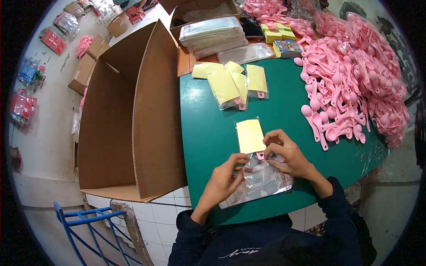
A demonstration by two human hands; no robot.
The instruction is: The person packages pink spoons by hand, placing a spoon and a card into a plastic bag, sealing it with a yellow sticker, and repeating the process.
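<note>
A clear plastic bag (254,175) lies at the front of the green table, with a yellow card (250,136) in its far part. The holed end of a pink spoon handle (260,156) shows just below the card. My left hand (225,176) pinches the bag's left edge, fingers curled. On the other side, my right hand (286,155) has its fingertips closed on the bag beside the card's lower corner. Beneath both hands is a stack of clear bags (235,198); the wrinkled film makes their edges hard to separate.
Bagged yellow cards (223,87) with pink handles lie farther up the green table (204,133). Loose pink spoons (330,91) are heaped at right. Flat clear bags (213,35) and small card stacks (287,48) sit behind. A tall cardboard box (157,115) stands left, near a blue trolley (88,213).
</note>
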